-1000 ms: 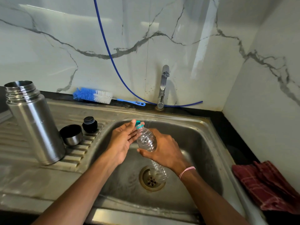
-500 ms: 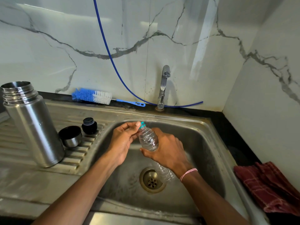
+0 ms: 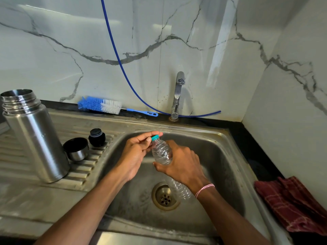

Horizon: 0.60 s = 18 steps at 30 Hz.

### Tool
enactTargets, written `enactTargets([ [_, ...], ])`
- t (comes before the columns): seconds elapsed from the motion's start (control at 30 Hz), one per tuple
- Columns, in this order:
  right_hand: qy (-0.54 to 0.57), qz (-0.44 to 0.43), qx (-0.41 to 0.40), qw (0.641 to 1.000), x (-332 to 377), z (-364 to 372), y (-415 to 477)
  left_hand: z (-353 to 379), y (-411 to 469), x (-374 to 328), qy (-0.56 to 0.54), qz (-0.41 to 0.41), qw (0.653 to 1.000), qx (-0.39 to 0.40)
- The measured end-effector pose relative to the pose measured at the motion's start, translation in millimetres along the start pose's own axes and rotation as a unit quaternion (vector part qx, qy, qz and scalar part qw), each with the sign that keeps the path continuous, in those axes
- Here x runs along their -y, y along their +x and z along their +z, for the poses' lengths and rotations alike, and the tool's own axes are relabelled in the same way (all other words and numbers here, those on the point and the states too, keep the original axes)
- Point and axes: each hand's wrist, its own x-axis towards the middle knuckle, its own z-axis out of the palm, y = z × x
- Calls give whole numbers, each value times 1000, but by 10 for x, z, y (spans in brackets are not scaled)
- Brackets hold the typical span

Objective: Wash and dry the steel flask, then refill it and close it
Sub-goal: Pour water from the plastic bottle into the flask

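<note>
Over sink (image 3: 224, 144), right hand (image 3: 184, 164) grips bottle (image 3: 161, 152), left hand (image 3: 135, 153) pinches its cap (image 3: 155, 137); open flask (image 3: 35, 138) stands aside.

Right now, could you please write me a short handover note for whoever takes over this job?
Left hand: pinches the teal cap. Right hand: grips the plastic bottle over the sink.
Steel flask stands open on the drainboard; its stopper and cup beside it.
Done: flask opened; whether washed, unclear.
Left: probably uncap bottle, fill flask, close it.

A home kitchen: steel sink (image 3: 221, 138), tap (image 3: 178, 92), marble-look wall (image 3: 70, 41)
</note>
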Motion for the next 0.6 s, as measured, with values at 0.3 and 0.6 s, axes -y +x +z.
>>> enactTargets([
  [0.3,-1,-21,3,1000,7,-36,-12,7,15,14,-36,2,998,-58],
  [0.6,180,9,43,983,-29,-4,-3,-47,-1,-46,-50,-5,999,-4],
])
